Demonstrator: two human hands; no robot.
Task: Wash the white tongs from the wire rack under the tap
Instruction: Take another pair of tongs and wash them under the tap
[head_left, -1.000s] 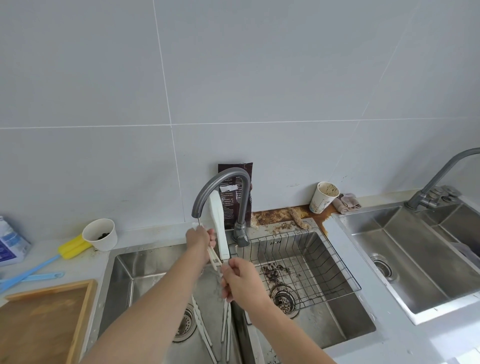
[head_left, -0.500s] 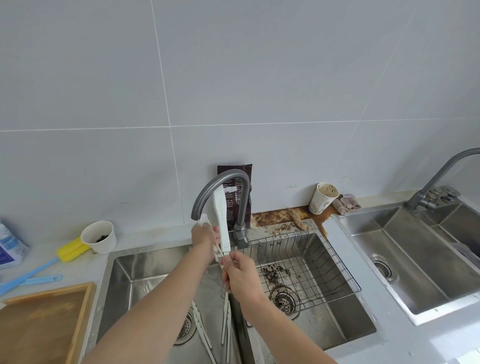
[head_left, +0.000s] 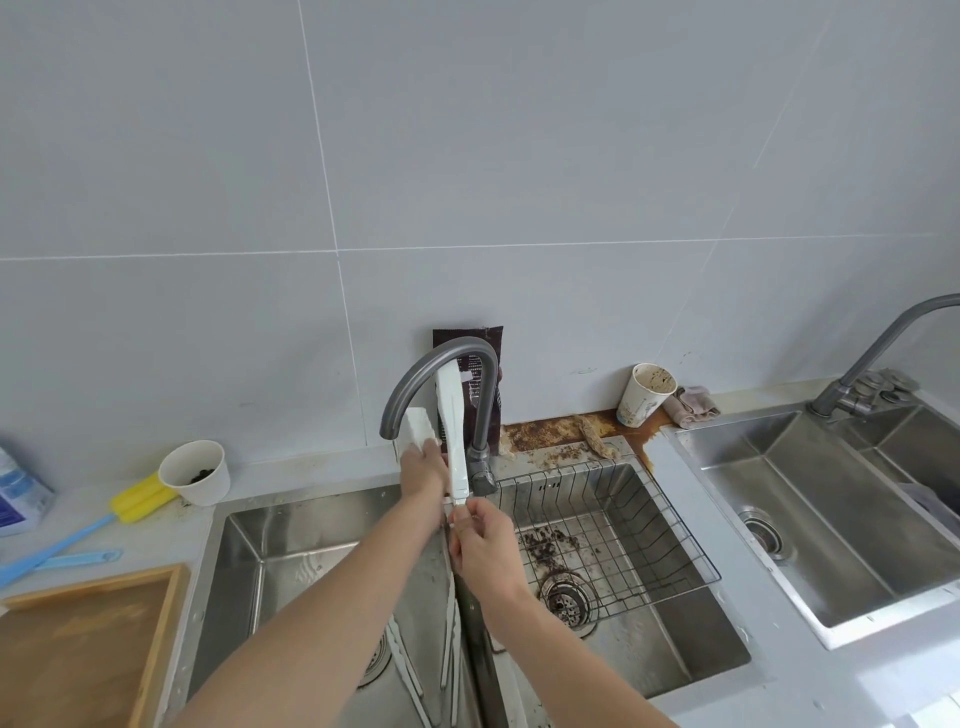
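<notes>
Closest of all, a wooden tray (head_left: 78, 649) sits at the bottom left. Next to it is the left sink (head_left: 249, 561), and long white tools (head_left: 410, 670) lie in it by the drain.

The right hand (head_left: 485, 545) pinches the bottom end of the white tongs (head_left: 453, 436). A little farther back, the left hand (head_left: 423, 470) wraps around the left arm of the tongs.

The tongs are in the air, above the wall between the two sinks and right under the tap (head_left: 441, 358). They stand almost straight up. The joined end is down and the two tips point up. The right arm of the tongs reaches up behind the bend of the tap. The left tip is just below the spout.

The wire rack (head_left: 649, 530) sits in the right sink and holds dark crumbs (head_left: 545, 543).

Farther back on the left, a white cup (head_left: 195, 473) has dark bits in it. A paper cup (head_left: 647, 395) on the right is dirty brown inside, and a cloth (head_left: 691, 405) lies beside it.

A second ago the hands were a bit lower, and less of the left tip showed above the left hand.
</notes>
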